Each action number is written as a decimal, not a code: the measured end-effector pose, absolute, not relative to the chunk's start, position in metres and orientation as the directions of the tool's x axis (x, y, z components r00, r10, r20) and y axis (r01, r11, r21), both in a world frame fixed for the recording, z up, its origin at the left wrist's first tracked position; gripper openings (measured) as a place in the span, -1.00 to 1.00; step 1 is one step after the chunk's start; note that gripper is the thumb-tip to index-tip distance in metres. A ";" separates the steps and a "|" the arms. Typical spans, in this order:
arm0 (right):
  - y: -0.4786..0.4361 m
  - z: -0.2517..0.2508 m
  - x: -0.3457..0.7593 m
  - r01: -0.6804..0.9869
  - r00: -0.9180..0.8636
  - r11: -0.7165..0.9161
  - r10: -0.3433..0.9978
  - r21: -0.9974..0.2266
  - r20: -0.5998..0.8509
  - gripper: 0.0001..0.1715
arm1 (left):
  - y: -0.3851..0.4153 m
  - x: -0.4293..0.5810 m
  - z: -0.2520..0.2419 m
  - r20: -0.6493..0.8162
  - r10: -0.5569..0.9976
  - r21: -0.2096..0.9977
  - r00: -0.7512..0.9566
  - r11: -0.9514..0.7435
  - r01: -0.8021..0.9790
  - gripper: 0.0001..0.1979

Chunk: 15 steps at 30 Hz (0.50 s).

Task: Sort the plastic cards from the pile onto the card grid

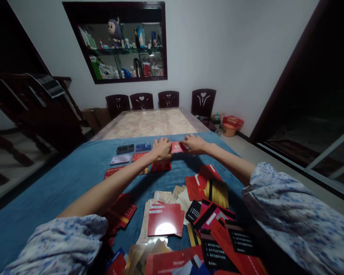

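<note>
Both my arms reach far across a blue cloth [60,179] spread on the table. My left hand [162,148] and my right hand [194,143] meet on a small red card [177,147] at the far edge of the cloth, fingers curled and pressed on its two ends. Left of it, cards lie in neat rows: a black card [125,148], a blue card [143,146], a pale card [120,159] and red cards [161,166]. A loose heap of red, black and cream cards [189,214] lies close to me.
Beyond the cloth the bare marble tabletop [149,122] runs to several dark chairs [203,101] by the wall. A glass wall cabinet [123,42] holds bottles and a plush toy. A staircase [31,110] is at left, a dark doorway at right.
</note>
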State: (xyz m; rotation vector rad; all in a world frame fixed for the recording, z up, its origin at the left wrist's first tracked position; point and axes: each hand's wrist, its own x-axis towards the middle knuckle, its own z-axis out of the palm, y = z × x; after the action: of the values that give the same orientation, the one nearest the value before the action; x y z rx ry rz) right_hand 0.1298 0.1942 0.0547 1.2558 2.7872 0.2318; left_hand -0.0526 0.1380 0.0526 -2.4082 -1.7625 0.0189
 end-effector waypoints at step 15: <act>0.248 0.038 0.115 0.841 -0.516 0.524 0.852 0.134 -0.089 -0.51 | 0.206 -0.048 0.035 0.047 0.966 -0.111 0.255 -0.249 0.962 -0.65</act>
State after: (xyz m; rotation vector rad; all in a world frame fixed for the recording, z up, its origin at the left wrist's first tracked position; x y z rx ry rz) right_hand 0.1152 0.2477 0.0376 1.4625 2.6148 0.1105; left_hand -0.0480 0.2058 0.0351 -2.3940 -1.8480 0.0465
